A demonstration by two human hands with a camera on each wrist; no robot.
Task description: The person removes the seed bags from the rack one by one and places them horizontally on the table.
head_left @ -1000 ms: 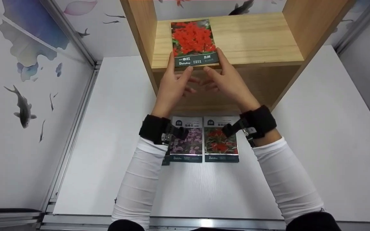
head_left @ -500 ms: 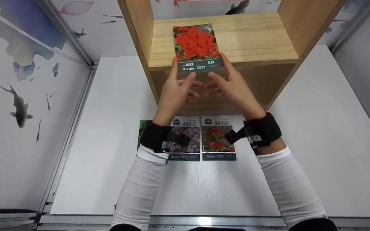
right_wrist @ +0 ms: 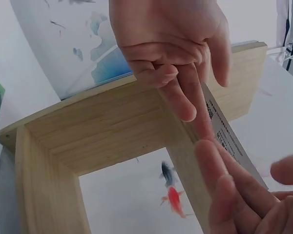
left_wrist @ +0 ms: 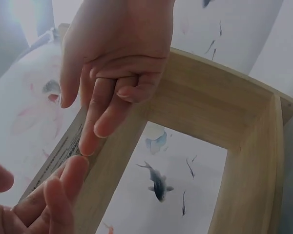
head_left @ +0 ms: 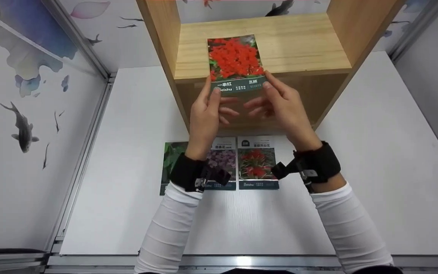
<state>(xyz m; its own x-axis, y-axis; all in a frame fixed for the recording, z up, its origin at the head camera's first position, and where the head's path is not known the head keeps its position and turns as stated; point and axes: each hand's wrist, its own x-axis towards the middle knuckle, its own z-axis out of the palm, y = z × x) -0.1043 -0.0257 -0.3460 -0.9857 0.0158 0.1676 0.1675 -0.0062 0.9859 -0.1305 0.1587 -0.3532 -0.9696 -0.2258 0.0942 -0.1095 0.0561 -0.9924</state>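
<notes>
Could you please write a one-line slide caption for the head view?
Both hands pinch a red-flower seed packet at a wooden shelf's front edge.

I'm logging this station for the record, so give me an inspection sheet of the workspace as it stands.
Surface: white table with a wooden shelf unit standing on it.
Job's things: red-flower seed packet lying on the shelf board, its near end over the front edge.
Clutter: three seed packets in a row on the table, green, purple and red, partly hidden by the left wrist.
Hands: left hand and right hand each pinch a near corner of the packet on the shelf.
Cables: nothing seen; black wrist straps only.
Surroundings: white walls with painted fish, metal frame rails.
</notes>
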